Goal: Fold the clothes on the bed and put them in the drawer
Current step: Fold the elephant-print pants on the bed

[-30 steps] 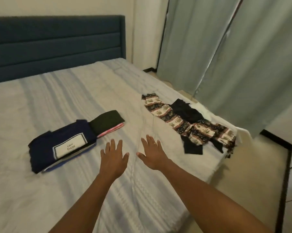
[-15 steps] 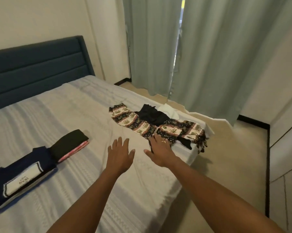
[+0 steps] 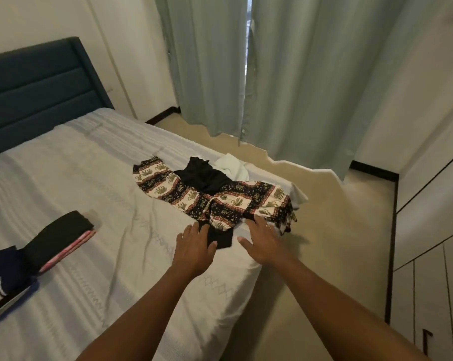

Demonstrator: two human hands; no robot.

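At my far left the folded stack (image 3: 56,241) lies on the bed (image 3: 90,165), well apart from my hands. My left hand (image 3: 194,248) is spread with fingers straight and holds nothing, its fingertips at the near edge of a black cloth (image 3: 221,239) that lies between both hands. My right hand (image 3: 262,243) is equally flat and empty, fingertips at the hem of the elephant-print garment (image 3: 230,201). The garment sprawls unfolded just beyond both hands, near the bed's corner.

Bare bedsheet (image 3: 121,220) between folded stack (image 3: 56,238) and patterned trousers (image 3: 220,201)
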